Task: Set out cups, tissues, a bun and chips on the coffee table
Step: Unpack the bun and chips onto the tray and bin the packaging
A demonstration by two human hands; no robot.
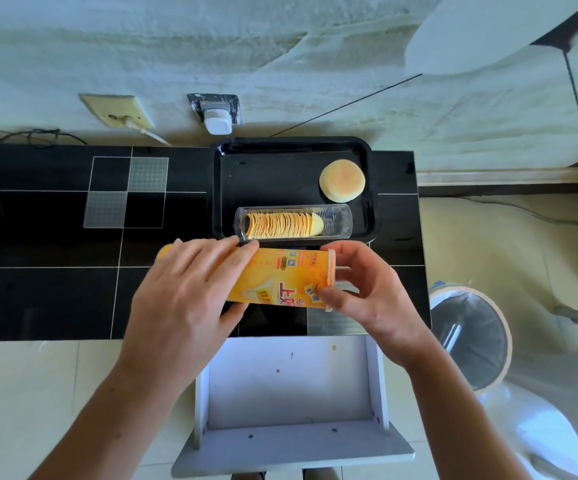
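Observation:
An orange chip can (280, 277) lies on its side above the black coffee table (55, 271). My left hand (190, 289) wraps around its left half. My right hand (367, 292) grips the lid (331, 278) at its right end. Behind them a black tray (225, 188) holds a clear plastic insert with a row of chips (284, 224) and a round pale bun (342, 180) at its back right. No cups or tissues are in view.
A white stool or small shelf (291, 403) stands below the table's front edge. A lined waste bin (471, 334) sits on the floor at the right. Wall sockets with a white plug (217, 123) are behind the table.

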